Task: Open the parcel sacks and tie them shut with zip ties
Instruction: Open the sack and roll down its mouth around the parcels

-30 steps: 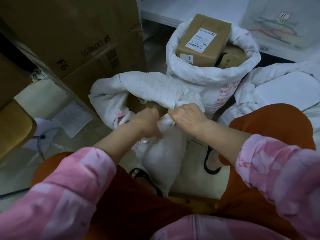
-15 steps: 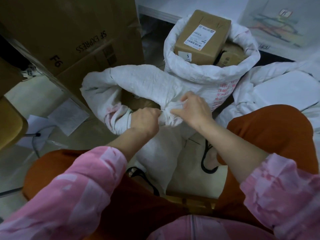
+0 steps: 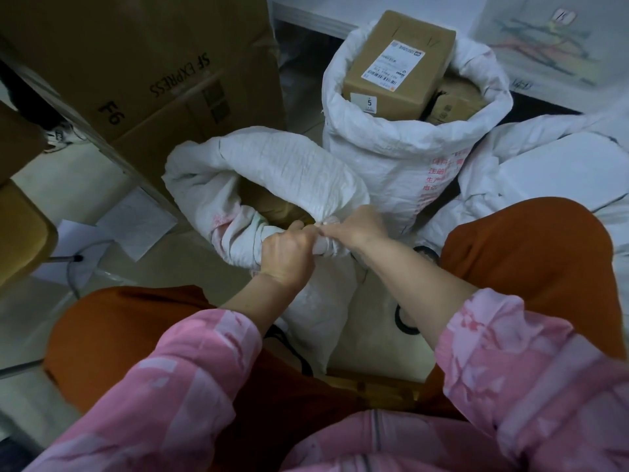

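Where both hands (image 3: 306, 247) bunch a sack (image 3: 272, 178): pale floor (image 3: 68, 185), stacked cartons (image 3: 136, 63).

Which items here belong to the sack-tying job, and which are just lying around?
In the job: near sack, gripped by left hand and right hand; open sack holding a labelled box.

Lying about: SF Express carton, floor papers, cable.

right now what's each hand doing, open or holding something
Left hand: closed, gripping the gathered neck of the white sack.
Right hand: closed, pinching the same bunched neck from the other side.
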The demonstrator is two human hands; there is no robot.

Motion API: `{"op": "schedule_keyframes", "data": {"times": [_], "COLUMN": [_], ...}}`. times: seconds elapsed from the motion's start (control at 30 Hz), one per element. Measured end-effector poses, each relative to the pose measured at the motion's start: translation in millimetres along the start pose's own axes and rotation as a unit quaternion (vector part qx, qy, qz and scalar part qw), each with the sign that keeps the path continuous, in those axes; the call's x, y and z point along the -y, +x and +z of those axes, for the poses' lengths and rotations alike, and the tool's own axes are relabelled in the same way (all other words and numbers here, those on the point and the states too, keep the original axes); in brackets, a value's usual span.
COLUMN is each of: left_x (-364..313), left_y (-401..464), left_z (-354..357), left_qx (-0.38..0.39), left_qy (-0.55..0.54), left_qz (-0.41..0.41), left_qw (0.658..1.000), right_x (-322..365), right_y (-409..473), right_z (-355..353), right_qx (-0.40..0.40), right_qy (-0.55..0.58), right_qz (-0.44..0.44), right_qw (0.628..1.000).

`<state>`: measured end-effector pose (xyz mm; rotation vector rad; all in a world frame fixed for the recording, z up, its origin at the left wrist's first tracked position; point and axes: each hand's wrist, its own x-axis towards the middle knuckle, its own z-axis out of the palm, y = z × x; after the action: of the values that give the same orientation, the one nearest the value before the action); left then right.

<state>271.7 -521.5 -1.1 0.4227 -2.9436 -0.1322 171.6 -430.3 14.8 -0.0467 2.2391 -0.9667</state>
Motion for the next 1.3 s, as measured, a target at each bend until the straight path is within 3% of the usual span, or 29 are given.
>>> {"op": "schedule_keyframes", "data": {"times": [0.1, 0.17, 0.23, 0.3, 0.37, 0.4, 0.47, 0.57, 0.6, 0.63, 0.7, 0.77, 0.83, 0.93, 1.0, 1.03, 1.1, 1.17, 1.23, 1.3], "left_x": [0.7, 4.2, 11.9, 20.9, 23.9, 20.6, 8.9, -2.9, -3.6, -3.6, 1.4, 6.0, 7.4, 9.3, 18.9, 28.2, 50.3, 60.2, 55.1, 48.5], "left_y": [-0.4, -2.3, -4.7, -8.1, -12.8, -15.6, -21.5, -12.6, -5.0, 3.1, 22.5, 42.8, 64.5, 96.8, 118.5, 129.8, 147.8, 160.1, 169.5, 180.3], "left_z": [1.9, 2.5, 3.2, 3.9, 9.1, 9.3, 10.6, 5.4, -0.2, -9.9, -26.9, -39.7, -43.0, -40.6, -51.8, -60.8, -72.9, -74.3, -67.3, -55.4], "left_qx": [-0.016, -0.027, -0.042, -0.059, -0.061, -0.043, 0.067, 0.365, 0.386, 0.353, 0.157, 0.031, 0.043, 0.146, 0.288, 0.374, 0.498, 0.532, 0.51, 0.466], "left_qy": [0.008, 0.022, 0.034, 0.033, 0.049, 0.067, 0.112, 0.063, 0.021, -0.02, -0.09, -0.105, -0.08, -0.134, -0.163, -0.193, -0.32, -0.42, -0.456, -0.469], "left_qz": [0.012, 0.013, 0.02, 0.03, 0.053, 0.066, 0.085, 0.012, -0.003, -0.011, -0.021, -0.008, 0.019, 0.032, -0.017, -0.054, -0.123, -0.143, -0.175, -0.248], "left_qw": [1.0, 0.999, 0.998, 0.997, 0.996, 0.995, 0.988, 0.929, 0.922, 0.935, 0.983, 0.994, 0.996, 0.98, 0.944, 0.906, 0.797, 0.722, 0.708, 0.708], "right_x": [-0.4, 2.3, 3.4, 4.2, 4.6, 2.6, -0.6, -12.0, -17.1, -22.0, -28.7, -34.5, -40.6, -53.4, -67.0, -76.5, -91.9, -96.1, -82.3, -62.5], "right_y": [2.7, 2.3, 6.6, 11.9, 15.1, 15.6, 9.8, 4.5, 3.7, 3.9, 3.5, 2.9, 2.2, 2.7, 6.0, 10.6, 18.8, 26.2, 30.6, 30.7], "right_z": [6.0, -1.3, -24.2, -55.5, -80.6, -85.2, -82.7, -66.0, -63.6, -63.5, -67.0, -67.9, -65.0, -66.5, -76.1, -81.7, -91.1, -94.8, -95.9, -98.9], "right_qx": [-0.044, -0.034, 0.021, 0.083, 0.115, 0.127, 0.156, 0.193, 0.2, 0.203, 0.205, 0.212, 0.233, 0.264, 0.26, 0.245, 0.213, 0.21, 0.187, 0.062], "right_qy": [0.024, 0.158, 0.356, 0.522, 0.608, 0.623, 0.607, 0.564, 0.56, 0.557, 0.542, 0.522, 0.511, 0.5, 0.504, 0.505, 0.492, 0.449, 0.388, 0.223], "right_qz": [0.014, 0.059, 0.137, 0.2, 0.207, 0.201, 0.183, 0.167, 0.155, 0.138, 0.108, 0.087, 0.065, 0.031, 0.032, 0.043, 0.074, 0.085, 0.095, 0.067], "right_qw": [0.999, 0.985, 0.924, 0.825, 0.758, 0.745, 0.757, 0.785, 0.789, 0.794, 0.808, 0.821, 0.825, 0.824, 0.823, 0.826, 0.841, 0.864, 0.897, 0.97]}}
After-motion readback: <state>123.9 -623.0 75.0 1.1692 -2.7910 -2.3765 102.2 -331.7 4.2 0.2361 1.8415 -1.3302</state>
